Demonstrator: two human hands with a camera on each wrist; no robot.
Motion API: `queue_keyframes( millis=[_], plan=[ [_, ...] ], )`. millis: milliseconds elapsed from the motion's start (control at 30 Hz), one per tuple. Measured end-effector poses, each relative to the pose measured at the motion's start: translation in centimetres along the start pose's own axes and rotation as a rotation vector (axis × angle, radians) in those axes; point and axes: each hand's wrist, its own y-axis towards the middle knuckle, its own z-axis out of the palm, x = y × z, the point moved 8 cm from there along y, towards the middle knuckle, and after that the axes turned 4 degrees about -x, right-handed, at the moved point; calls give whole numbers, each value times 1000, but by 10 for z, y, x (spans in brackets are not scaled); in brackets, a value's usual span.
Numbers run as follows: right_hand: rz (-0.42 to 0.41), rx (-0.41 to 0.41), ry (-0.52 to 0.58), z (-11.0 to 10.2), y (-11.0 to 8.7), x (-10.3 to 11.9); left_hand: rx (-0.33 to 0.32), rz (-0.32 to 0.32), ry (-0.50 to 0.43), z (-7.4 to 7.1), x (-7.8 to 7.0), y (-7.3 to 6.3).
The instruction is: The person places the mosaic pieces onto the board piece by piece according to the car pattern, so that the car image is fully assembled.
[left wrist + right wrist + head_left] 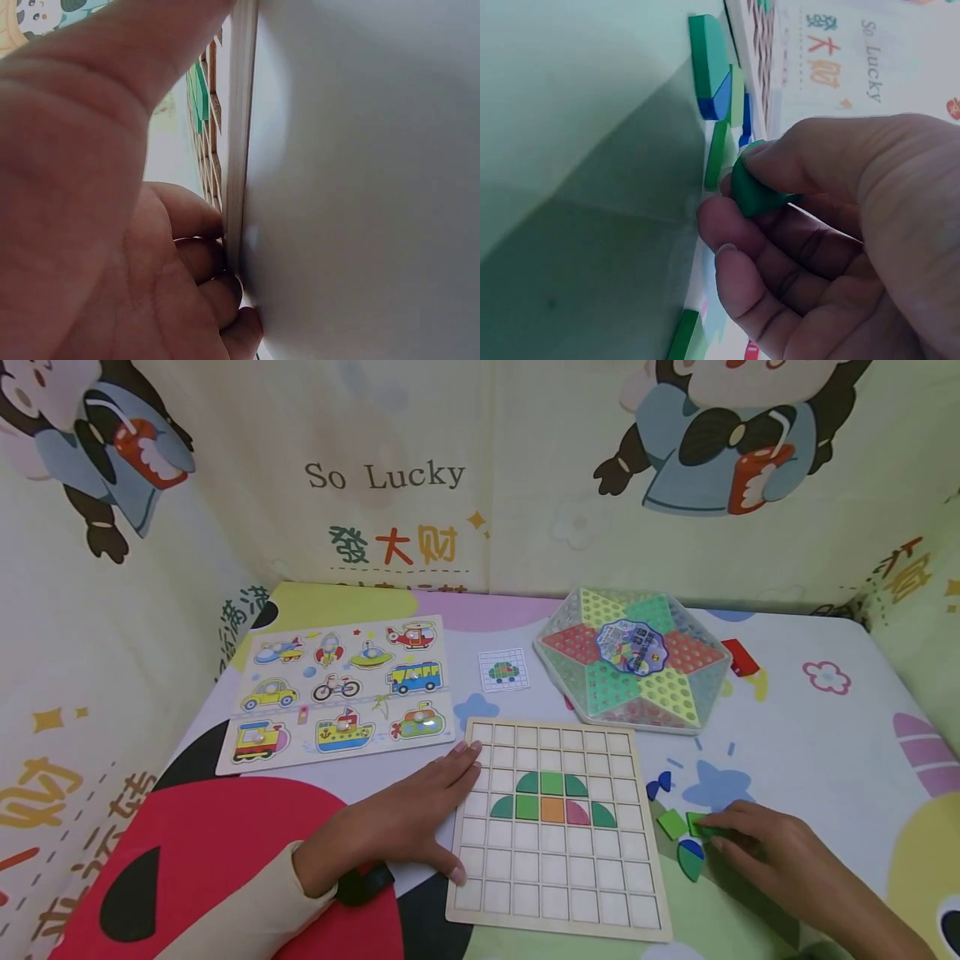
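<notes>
My left hand [405, 814] rests against the left side of a wooden grid board [558, 927], fingers and thumb spread along its edge; in the left wrist view the fingertips touch the edge. Green, orange and pink-and-white tiles [552, 811] fill several cells in its upper middle. Right of the board, my right hand [780, 852] pinches a dark green curved tile [759, 187] between thumb and fingers, just above the table. Close to those fingertips lie a light green square tile [672, 825], a green-and-blue pair of curved tiles [691, 860] and small blue tiles [658, 785].
A picture puzzle board [375, 693] with vehicles lies at the back left. Behind the grid board are a small pattern card [504, 670] and a hexagonal clear case [633, 693] with coloured star points. A printed cloth [525, 485] hangs behind the table.
</notes>
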Motion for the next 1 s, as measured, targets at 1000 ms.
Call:
queue_keyframes(
  millis=[1000],
  plan=[
    [-299, 42, 340, 7, 49, 84, 8, -8, 32, 0, -1, 3]
  ],
)
